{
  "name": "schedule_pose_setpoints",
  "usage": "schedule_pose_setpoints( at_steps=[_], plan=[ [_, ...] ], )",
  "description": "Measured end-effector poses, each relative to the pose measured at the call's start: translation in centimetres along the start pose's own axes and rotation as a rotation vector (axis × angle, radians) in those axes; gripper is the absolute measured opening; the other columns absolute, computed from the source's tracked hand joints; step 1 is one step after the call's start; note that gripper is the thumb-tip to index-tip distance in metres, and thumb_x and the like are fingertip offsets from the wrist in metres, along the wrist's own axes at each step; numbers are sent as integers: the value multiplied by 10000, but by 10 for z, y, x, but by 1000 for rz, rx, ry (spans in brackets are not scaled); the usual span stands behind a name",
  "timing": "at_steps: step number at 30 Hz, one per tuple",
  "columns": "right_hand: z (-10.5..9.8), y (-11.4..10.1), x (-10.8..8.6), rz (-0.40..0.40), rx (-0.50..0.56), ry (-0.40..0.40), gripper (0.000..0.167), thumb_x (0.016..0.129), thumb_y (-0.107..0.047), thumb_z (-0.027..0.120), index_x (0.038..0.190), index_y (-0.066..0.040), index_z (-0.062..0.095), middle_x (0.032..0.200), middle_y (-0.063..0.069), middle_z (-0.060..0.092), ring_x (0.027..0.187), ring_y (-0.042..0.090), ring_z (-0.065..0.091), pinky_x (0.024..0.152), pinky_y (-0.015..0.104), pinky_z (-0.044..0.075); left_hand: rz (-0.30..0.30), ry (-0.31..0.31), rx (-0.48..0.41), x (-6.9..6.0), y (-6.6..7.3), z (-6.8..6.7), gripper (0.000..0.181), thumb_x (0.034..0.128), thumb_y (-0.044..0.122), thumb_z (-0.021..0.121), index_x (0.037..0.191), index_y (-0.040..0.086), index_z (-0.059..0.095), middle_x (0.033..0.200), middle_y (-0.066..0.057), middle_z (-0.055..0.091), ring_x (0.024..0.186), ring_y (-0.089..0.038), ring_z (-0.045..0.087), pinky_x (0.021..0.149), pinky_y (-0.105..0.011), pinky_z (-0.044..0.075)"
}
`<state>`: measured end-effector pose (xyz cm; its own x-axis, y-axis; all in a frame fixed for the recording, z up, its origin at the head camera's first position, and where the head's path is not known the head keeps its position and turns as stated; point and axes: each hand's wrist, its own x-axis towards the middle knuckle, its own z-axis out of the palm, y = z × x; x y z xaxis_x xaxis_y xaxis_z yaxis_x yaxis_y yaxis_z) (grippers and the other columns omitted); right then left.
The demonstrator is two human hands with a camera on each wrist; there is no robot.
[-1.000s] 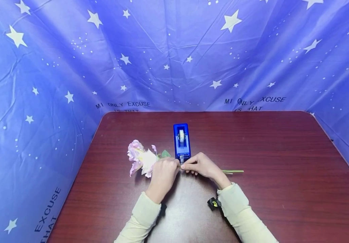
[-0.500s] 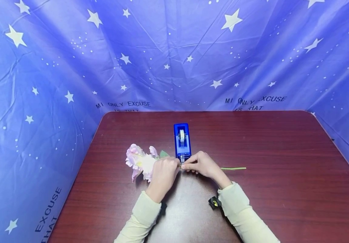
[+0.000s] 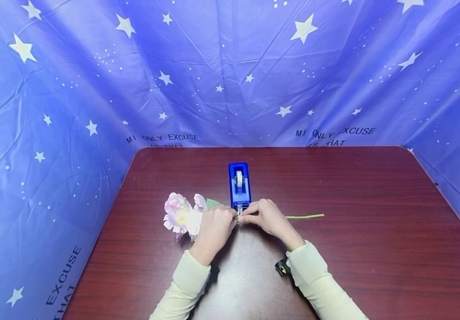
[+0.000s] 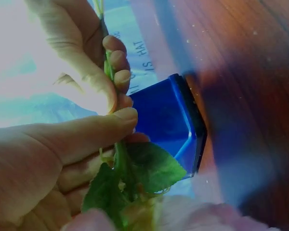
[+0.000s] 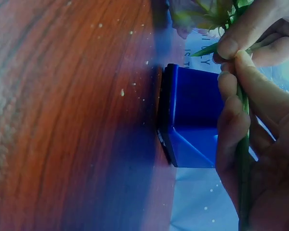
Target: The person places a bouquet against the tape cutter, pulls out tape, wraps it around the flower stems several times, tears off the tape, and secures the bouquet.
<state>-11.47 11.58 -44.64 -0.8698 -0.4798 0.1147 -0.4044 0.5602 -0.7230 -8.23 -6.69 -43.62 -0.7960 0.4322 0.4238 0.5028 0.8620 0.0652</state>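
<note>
My left hand [image 3: 215,229] pinches the green flower stems just below the leaves [image 4: 151,163], thumb against the fingers. Pink and white flowers [image 3: 178,215] stick out to its left in the head view. Right beside it, my right hand [image 3: 269,218] pinches the stems, with its fingers curled along them; a green stem [image 3: 305,217] extends past it to the right. The fingertips of both hands nearly touch. Just beyond them stands a blue tape dispenser [image 3: 240,184] with a clear strip at its near end. Where the strip ends is hidden by the fingers.
The dark red wooden table [image 3: 354,191] lies under both hands. Behind it and at its sides hangs a blue curtain [image 3: 222,53] with white stars and lettering. Black straps with small devices show at both wrists.
The flower heads have shifted slightly left and down, and the stem's free end has risen at the right, now showing as one line. Both hands stay nearly in place, still pinching.
</note>
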Motion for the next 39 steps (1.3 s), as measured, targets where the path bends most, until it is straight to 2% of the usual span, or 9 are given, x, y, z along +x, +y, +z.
schedule_pose_setpoints(
  at_steps=[4,12,17,23,29,35,39],
  plan=[
    [1,0,-1,-46,-36,27,96,828,-270,780,860,-186,814,817,-90,737,744,37,663,692,233,516,23,-56,-40,0,-3,-3,53,809,178,796,809,183,744,772,48,716,684,-156,668,616,-302,533],
    [1,2,-1,-129,-86,60,83,827,-254,776,876,-199,814,817,-109,730,738,17,662,687,233,522,89,-153,-164,3,-12,-10,51,851,129,751,895,154,750,876,21,728,825,-173,693,728,-330,549],
    [2,4,-1,-184,-108,77,66,832,-229,773,879,-205,812,804,-123,714,705,-20,624,668,215,512,93,-212,-240,7,-15,-12,74,917,130,678,903,137,751,879,4,712,854,-183,682,773,-342,545],
    [3,6,-2,-228,-157,99,62,841,-232,766,881,-215,810,803,-138,700,713,-34,620,679,208,514,85,-235,-276,9,-17,-13,127,955,171,640,893,143,747,879,11,710,855,-169,676,776,-338,543],
    [3,7,-2,-263,-153,118,67,846,-222,760,889,-202,808,837,-121,718,769,8,662,720,225,533,87,-232,-310,11,-18,-13,135,953,216,652,930,142,762,881,16,720,857,-149,679,775,-325,546],
    [4,8,-3,-269,-165,133,75,851,-234,755,899,-218,811,840,-132,721,778,3,658,722,219,531,73,-259,-342,13,-21,-12,179,963,262,640,952,137,768,894,29,740,872,-145,692,798,-317,550],
    [5,8,-3,-270,-165,147,73,844,-234,763,897,-226,813,839,-136,722,776,-4,653,723,215,529,66,-270,-349,14,-22,-13,203,963,285,637,908,138,767,838,42,730,812,-139,689,758,-310,548]
  ],
)
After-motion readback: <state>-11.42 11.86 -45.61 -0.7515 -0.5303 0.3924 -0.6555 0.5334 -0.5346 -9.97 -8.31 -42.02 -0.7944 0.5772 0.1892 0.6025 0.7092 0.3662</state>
